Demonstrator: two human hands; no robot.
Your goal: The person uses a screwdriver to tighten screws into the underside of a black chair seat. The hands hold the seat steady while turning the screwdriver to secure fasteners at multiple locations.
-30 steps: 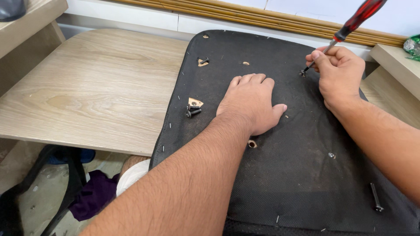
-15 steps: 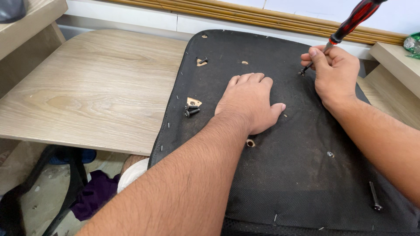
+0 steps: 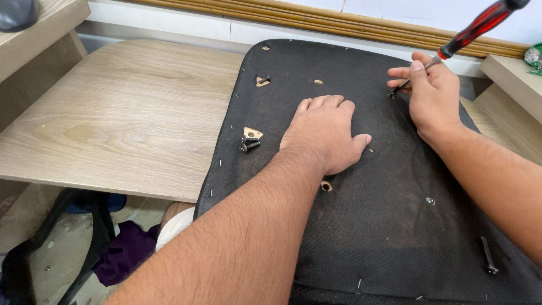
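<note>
**Two hands on the black seat panel, one driving a screw**

Two hands are at work here, and I see both on the black fabric-covered seat panel (image 3: 367, 226), which lies across the light wooden table (image 3: 124, 124). My left hand (image 3: 327, 133) lies flat, palm down, fingers together and gripping nothing, pressing on the middle of the panel. My right hand (image 3: 432, 96) is closed around the shaft of a red-and-black screwdriver (image 3: 477, 27), fingertips pinching low near the tip. The tool leans up and to the right, its tip meeting a dark screw (image 3: 393, 94) in the panel's upper right part.

Just left of the flat hand, two loose dark screws (image 3: 249, 146) lie beside a torn patch where pale wood shows. Another screw (image 3: 263, 78) stands near the top left corner by a similar tear. A bare hole (image 3: 326, 186) sits just below the left wrist. Near the lower right edge, a long dark bolt (image 3: 489, 255) lies on the fabric, well apart from both hands. Small staples dot the panel's rim.
</note>
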